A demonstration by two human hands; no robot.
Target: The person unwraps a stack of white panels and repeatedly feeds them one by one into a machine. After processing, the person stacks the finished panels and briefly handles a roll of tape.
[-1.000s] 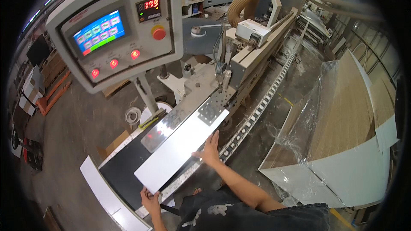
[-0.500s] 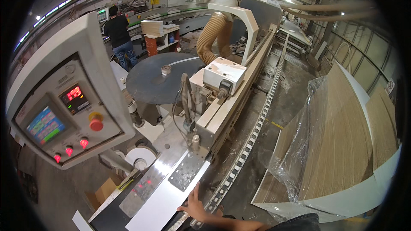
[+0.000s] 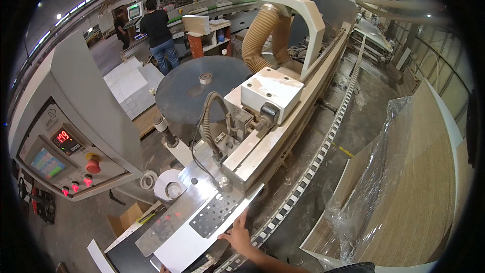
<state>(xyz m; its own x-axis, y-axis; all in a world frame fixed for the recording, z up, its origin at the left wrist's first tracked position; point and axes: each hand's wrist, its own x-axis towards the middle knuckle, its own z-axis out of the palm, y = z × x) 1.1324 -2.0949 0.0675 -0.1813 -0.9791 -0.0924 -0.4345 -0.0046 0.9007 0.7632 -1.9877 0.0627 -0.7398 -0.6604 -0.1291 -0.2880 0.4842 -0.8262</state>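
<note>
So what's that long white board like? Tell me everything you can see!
The white board is long, flat and smooth-looking, material unclear. It lies on the machine, slanting away rightward, a dotted grey plate showing across its far part. The right hand touches its right edge; a bit of the left hand shows at its near corner.

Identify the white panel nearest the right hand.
The white panel on the machine: the right hand is at its edge; no other lies so close.

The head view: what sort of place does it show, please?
Probably a woodworking or furniture workshop. A long machine has a thick ribbed hose above it, a white board lies at its near end, and wood-coloured boards stand to the right.
</note>
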